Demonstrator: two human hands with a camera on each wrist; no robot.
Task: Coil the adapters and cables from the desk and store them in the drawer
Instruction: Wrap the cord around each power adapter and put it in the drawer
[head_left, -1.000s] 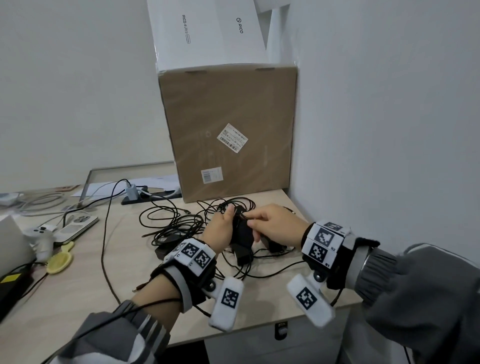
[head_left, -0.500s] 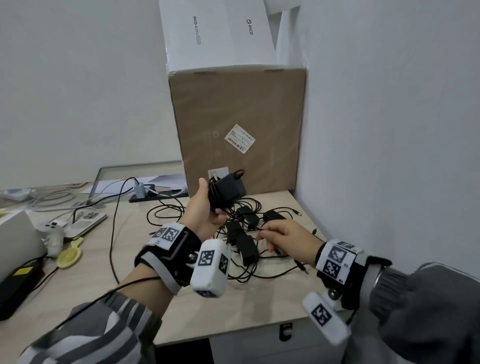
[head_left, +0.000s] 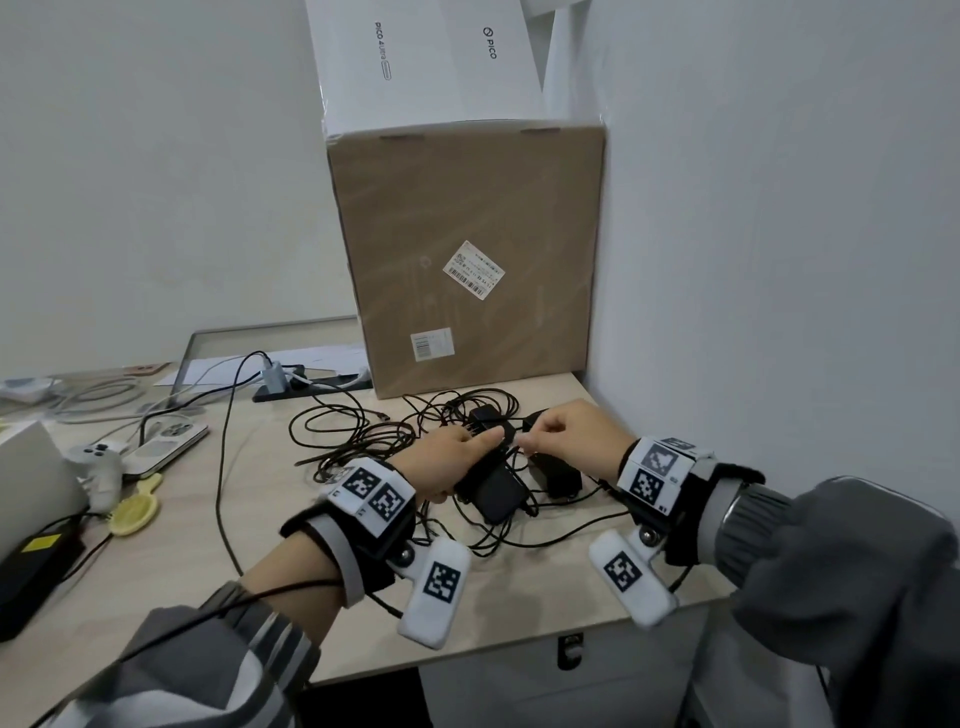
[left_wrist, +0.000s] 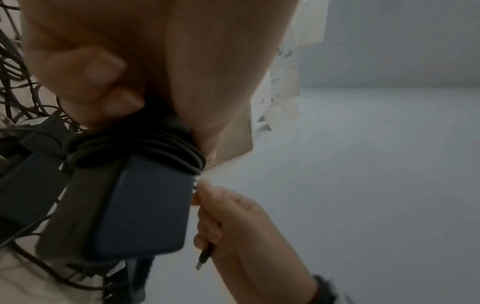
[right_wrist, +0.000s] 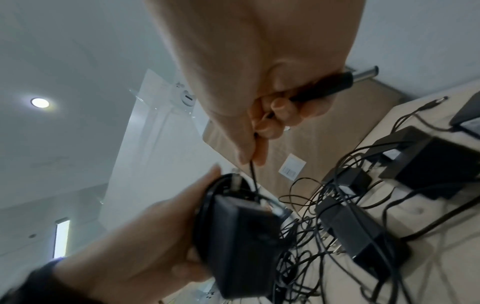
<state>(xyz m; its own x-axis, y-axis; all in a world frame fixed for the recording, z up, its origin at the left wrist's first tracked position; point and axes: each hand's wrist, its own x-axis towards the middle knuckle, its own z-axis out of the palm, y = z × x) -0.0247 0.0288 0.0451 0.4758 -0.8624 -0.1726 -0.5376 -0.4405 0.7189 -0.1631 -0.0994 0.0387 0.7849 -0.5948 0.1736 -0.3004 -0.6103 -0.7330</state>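
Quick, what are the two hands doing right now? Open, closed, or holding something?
Left hand: closed around a black adapter with cable wound round it.
Right hand: closed, pinching that adapter's cable, the plug end in its curled fingers.

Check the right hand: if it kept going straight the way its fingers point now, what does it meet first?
The right hand, pinching a cable end, points left toward the left hand. First in line is probably the black adapter that hand grips, or its thumb. Depth from the head view is unclear.

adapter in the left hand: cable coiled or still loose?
Mostly coiled: several turns wrap the adapter gripped by the left hand. The right hand pinches the cable, plug end not tucked in.
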